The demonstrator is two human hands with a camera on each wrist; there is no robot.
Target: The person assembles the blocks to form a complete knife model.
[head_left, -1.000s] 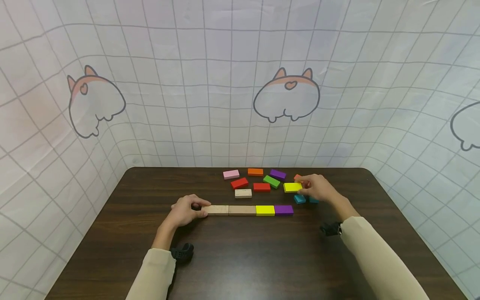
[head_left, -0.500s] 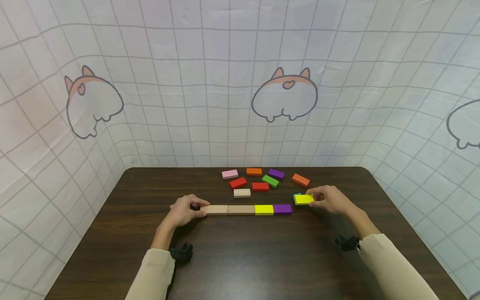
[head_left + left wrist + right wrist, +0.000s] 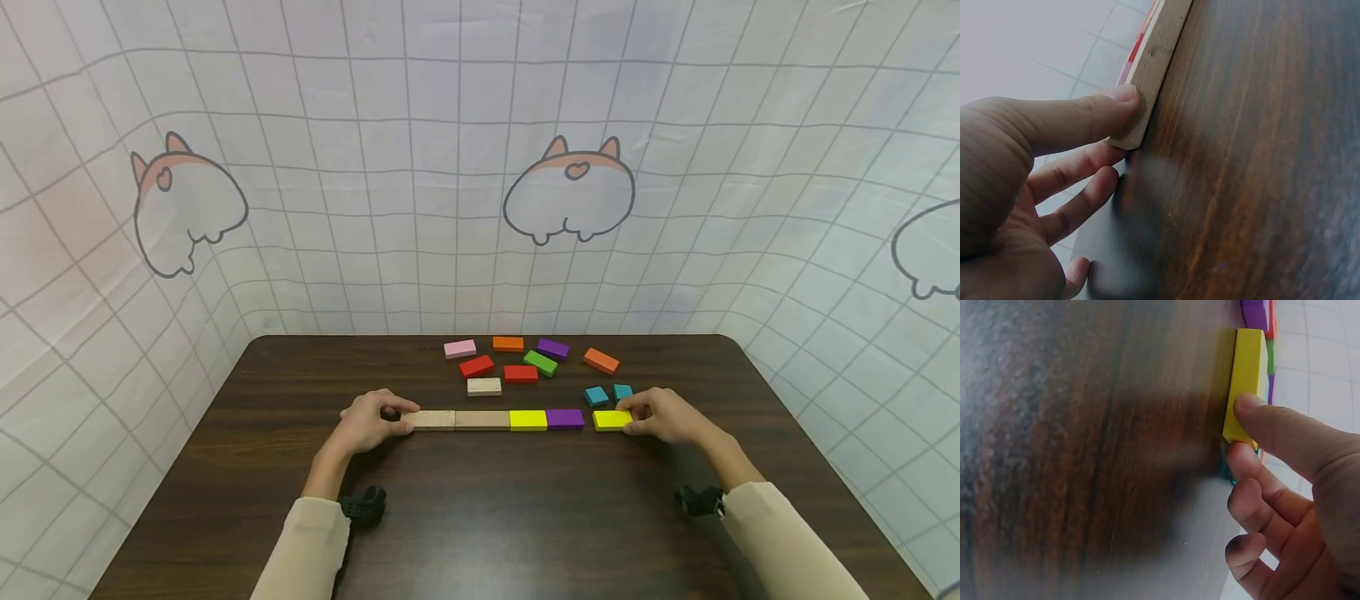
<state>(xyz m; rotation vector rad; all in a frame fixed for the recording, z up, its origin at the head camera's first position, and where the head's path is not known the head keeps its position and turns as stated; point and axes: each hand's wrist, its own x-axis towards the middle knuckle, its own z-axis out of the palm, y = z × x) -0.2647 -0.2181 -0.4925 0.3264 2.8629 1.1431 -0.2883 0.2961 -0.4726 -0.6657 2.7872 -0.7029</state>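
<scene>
A row of blocks runs across the table: a plain wooden block (image 3: 432,421), another wooden block (image 3: 482,421), a yellow block (image 3: 528,421) and a purple block (image 3: 565,419). At its left end my left hand (image 3: 369,421) pinches the first wooden block, thumb on the near side, as the left wrist view also shows. My right hand (image 3: 663,415) holds a second yellow block (image 3: 612,421) by its right end, thumb (image 3: 1279,428) on its near face. A small gap separates this block from the purple one, in line with the row.
Behind the row lie two teal blocks (image 3: 596,396), a cream block (image 3: 484,387), red blocks (image 3: 521,374), a green block (image 3: 541,363), orange blocks (image 3: 602,361), a purple block (image 3: 553,348) and a pink block (image 3: 460,349). A gridded curtain (image 3: 420,283) surrounds the dark wooden table (image 3: 480,517).
My right hand has carried the second yellow block from among the loose blocks, rightward and nearer, to the row's right end. The left hand keeps its hold on the wooden block.
</scene>
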